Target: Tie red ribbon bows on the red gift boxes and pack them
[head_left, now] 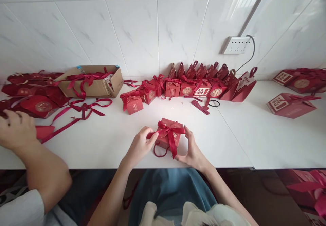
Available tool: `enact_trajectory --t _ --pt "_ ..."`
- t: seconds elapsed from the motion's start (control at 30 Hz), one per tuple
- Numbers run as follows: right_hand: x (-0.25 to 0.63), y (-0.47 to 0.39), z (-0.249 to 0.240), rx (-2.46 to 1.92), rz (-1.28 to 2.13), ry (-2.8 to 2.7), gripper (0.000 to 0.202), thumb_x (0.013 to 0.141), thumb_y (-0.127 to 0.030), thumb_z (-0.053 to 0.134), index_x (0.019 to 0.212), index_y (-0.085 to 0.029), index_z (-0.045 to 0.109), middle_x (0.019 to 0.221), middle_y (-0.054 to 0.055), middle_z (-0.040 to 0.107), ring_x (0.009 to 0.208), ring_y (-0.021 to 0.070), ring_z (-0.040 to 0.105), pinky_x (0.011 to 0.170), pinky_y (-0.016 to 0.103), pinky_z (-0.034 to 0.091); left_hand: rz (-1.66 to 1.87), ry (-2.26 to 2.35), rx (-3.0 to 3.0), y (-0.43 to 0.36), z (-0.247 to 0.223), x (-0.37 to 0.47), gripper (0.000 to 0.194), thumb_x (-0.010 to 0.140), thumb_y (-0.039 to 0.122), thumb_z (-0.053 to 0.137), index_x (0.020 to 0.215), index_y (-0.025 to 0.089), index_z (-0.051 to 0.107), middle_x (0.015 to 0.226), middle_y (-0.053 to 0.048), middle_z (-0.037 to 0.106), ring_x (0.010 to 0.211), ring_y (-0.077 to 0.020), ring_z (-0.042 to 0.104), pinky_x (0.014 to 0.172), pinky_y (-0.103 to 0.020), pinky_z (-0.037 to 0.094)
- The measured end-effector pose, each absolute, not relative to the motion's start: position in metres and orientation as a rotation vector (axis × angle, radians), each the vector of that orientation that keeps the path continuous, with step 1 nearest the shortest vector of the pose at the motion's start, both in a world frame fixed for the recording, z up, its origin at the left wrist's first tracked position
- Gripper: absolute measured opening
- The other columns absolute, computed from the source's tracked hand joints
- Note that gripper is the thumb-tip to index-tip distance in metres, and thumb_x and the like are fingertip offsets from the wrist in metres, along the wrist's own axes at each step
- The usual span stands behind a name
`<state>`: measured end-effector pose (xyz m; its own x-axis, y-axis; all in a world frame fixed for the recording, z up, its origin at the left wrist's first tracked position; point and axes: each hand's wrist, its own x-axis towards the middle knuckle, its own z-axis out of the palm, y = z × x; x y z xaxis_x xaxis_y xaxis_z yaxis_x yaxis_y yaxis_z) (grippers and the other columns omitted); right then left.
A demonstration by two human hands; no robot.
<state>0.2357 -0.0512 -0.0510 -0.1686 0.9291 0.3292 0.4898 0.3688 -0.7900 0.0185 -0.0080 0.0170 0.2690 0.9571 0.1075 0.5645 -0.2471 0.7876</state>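
Observation:
A red gift box (166, 140) stands near the front edge of the white table, with a red ribbon bow (171, 131) tied on top. A dark red cord handle (161, 155) hangs at its lower left. My left hand (142, 144) pinches the left end of the ribbon between thumb and fingers. On the box's right side, my right hand (191, 149) is curved with thumb and fingers apart, its fingertips touching the ribbon loop and its thumb at the box's lower corner.
Several red boxes (187, 88) line the back by the tiled wall. A cardboard box (115, 80) holds ribbons. At left, another person's hand (17, 129) reaches over red boxes. Loose ribbons (84, 112) lie nearby. More boxes (292, 105) sit right, beyond a power strip (235, 45).

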Motion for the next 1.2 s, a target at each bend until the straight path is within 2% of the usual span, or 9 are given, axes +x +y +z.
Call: enact_trajectory --t 0.17,0.3,0.5,0.6,0.7,0.8,0.97,1.07,1.2 --pt "0.235 -0.039 -0.053 -1.194 0.630 -1.801 0.109 0.071 -0.041 0.072 0.145 -0.027 -0.007 0.134 0.017 0.031 0.125 0.0335 0.038 0.096 0.055 0.042 0.859 1.358 1.570 -0.027 0.016 0.022 0.027 0.083 0.041 0.047 0.066 0.019 0.051 0.074 0.000 0.053 0.067 -0.0140 0.053 0.061 -0.023 0.045" --pt "0.237 -0.031 -0.050 -1.188 0.682 -1.897 0.112 0.070 -0.041 0.072 0.145 -0.029 -0.011 0.139 0.018 0.029 0.123 0.0351 0.041 0.087 0.052 0.047 0.827 1.351 1.430 -0.041 0.010 0.022 0.035 0.082 0.045 0.046 0.059 0.019 0.045 0.060 0.002 0.045 0.060 -0.0131 0.047 0.061 -0.024 0.042" --pt "0.241 -0.029 -0.041 -1.182 0.784 -1.916 0.108 0.067 -0.038 0.074 0.146 -0.025 0.002 0.136 0.018 0.037 0.116 0.0324 0.048 0.091 0.051 0.046 0.523 1.375 1.502 -0.045 -0.008 -0.001 0.037 0.080 0.047 0.047 0.057 0.019 0.050 0.058 0.001 0.053 0.060 -0.0154 0.052 0.060 -0.026 0.041" --pt "0.242 -0.032 -0.032 -1.141 0.762 -1.929 0.104 0.066 -0.036 0.075 0.145 -0.024 0.008 0.138 0.018 0.035 0.122 0.0321 0.044 0.098 0.050 0.042 0.583 1.493 1.503 -0.037 -0.006 -0.014 0.035 0.080 0.050 0.047 0.066 0.019 0.055 0.065 0.000 0.059 0.065 -0.0168 0.057 0.065 -0.028 0.044" --pt "0.241 -0.038 -0.019 -1.115 0.689 -1.970 0.105 0.065 -0.037 0.076 0.145 -0.025 0.010 0.142 0.017 0.032 0.131 0.0332 0.036 0.102 0.051 0.039 0.846 1.496 1.514 -0.029 0.010 -0.011 0.033 0.083 0.050 0.046 0.088 0.019 0.058 0.090 -0.004 0.064 0.085 -0.0185 0.061 0.078 -0.029 0.046" --pt "0.241 -0.044 -0.005 -1.124 0.651 -1.994 0.106 0.066 -0.039 0.077 0.145 -0.026 0.007 0.142 0.017 0.032 0.131 0.0330 0.036 0.102 0.050 0.040 0.931 1.361 1.601 -0.028 0.029 0.004 0.028 0.084 0.045 0.050 0.096 0.020 0.057 0.096 -0.004 0.063 0.091 -0.0179 0.061 0.077 -0.027 0.048" --pt "0.244 -0.053 0.011 -1.105 0.563 -1.976 0.109 0.064 -0.039 0.079 0.146 -0.026 0.008 0.141 0.017 0.034 0.130 0.0330 0.038 0.101 0.050 0.042 1.293 1.235 1.875 -0.039 0.046 0.026 0.013 0.087 0.025 0.049 0.076 0.019 0.049 0.075 0.000 0.053 0.072 -0.0112 0.056 0.068 -0.023 0.048" --pt "0.246 -0.057 0.016 -1.116 0.524 -1.953 0.109 0.063 -0.040 0.079 0.146 -0.026 0.009 0.140 0.017 0.035 0.129 0.0335 0.038 0.101 0.049 0.042 1.510 1.091 2.188 -0.051 0.055 0.036 0.010 0.082 0.012 0.053 0.077 0.019 0.048 0.077 0.000 0.053 0.073 -0.0112 0.055 0.066 -0.023 0.048" --pt "0.249 -0.062 0.019 -1.096 0.487 -1.933 0.107 0.065 -0.041 0.078 0.146 -0.027 0.010 0.139 0.015 0.037 0.130 0.0330 0.038 0.101 0.048 0.042 1.581 0.873 2.671 -0.066 0.063 0.051 0.013 0.074 0.008 0.063 0.077 0.015 0.053 0.076 -0.003 0.057 0.070 -0.0127 0.054 0.067 -0.030 0.049"
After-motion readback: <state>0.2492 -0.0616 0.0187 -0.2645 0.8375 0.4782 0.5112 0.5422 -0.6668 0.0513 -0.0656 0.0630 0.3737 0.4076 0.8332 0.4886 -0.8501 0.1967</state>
